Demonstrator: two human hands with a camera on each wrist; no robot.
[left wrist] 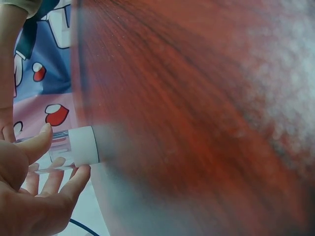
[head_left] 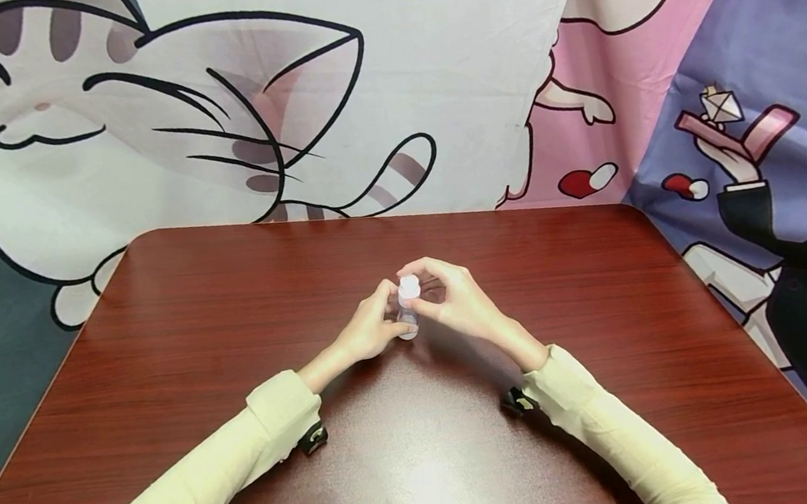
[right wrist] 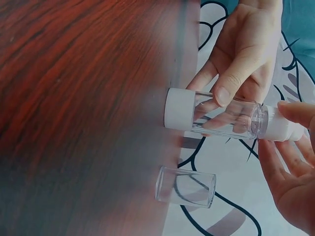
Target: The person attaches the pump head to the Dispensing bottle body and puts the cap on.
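A small clear bottle (right wrist: 229,118) with a white base (right wrist: 178,109) and a white pump top (right wrist: 278,124) stands upright between both hands. My left hand (head_left: 369,328) grips its clear body, thumb on the near side and fingers behind. At the top, my right hand (head_left: 461,302) pinches the white pump collar between thumb and fingers. A clear cap (right wrist: 186,187) stands on the table beside the bottle in the right wrist view. In the left wrist view, the left thumb and fingers surround the bottle just above its white base (left wrist: 84,145).
Both hands work over a glossy reddish-brown wooden table (head_left: 229,307) with rounded far corners. Behind it hangs a cartoon-printed cloth (head_left: 457,69). A small black device (head_left: 313,438) sits at the left cuff, another black device (head_left: 518,401) at the right.
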